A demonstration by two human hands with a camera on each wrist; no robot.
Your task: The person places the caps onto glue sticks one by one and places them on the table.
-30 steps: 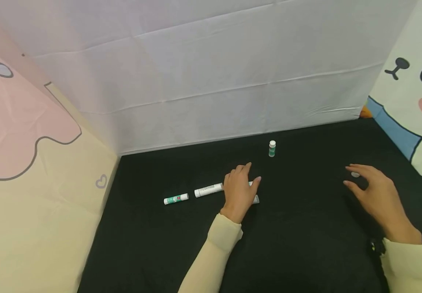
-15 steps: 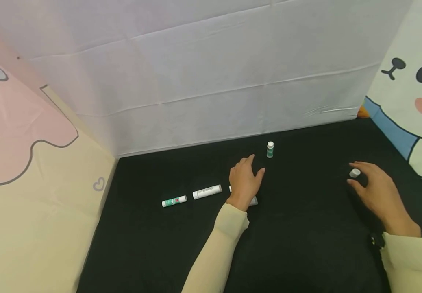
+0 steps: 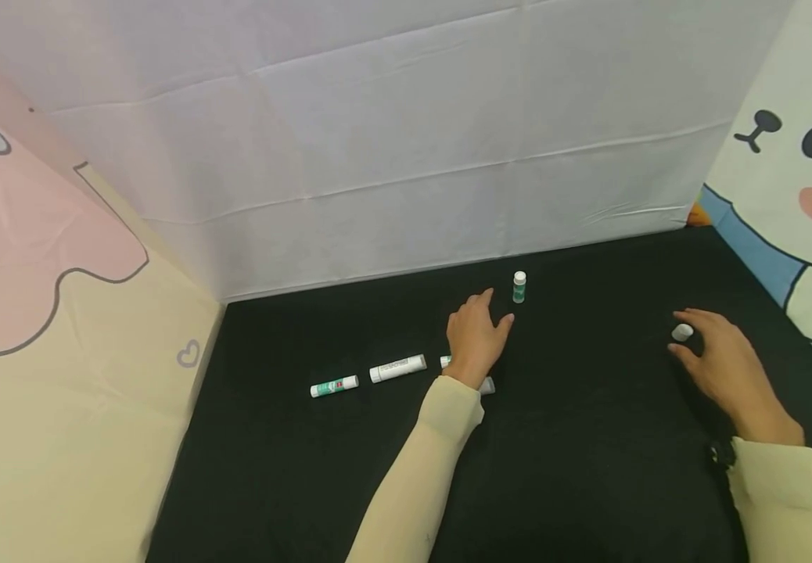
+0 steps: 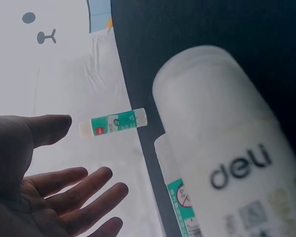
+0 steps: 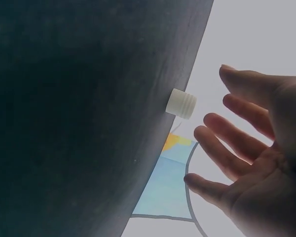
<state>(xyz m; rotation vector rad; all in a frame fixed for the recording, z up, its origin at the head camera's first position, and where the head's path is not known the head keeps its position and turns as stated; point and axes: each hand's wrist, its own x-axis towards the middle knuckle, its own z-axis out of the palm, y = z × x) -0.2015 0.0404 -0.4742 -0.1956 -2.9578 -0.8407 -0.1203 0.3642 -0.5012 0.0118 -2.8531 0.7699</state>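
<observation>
My left hand (image 3: 475, 336) reaches over the black table, thumb and fingers spread, holding nothing. Just past its fingertips a small green-and-white glue stick (image 3: 519, 289) stands upright. In the left wrist view this glue stick (image 4: 118, 122) lies ahead of the spread fingers. A white tube marked "deli" (image 4: 227, 138) and a green-labelled glue stick (image 4: 180, 202) lie below that wrist, partly hidden by it in the head view. On the right, my right hand (image 3: 730, 367) curves around a small white cap (image 3: 682, 332). A gap shows between its fingers and the ridged cap (image 5: 181, 103).
Left of my left hand lie a white tube (image 3: 397, 368) and a green-and-white glue stick (image 3: 334, 386), roughly in a row. A white cloth wall (image 3: 378, 195) borders the table's back. Printed cloth panels stand at the left (image 3: 96, 375) and right (image 3: 807, 258).
My left hand has moved forward and slightly right, towards the upright glue stick, uncovering an end of the stick below it. My right hand has barely moved; more of the cap shows.
</observation>
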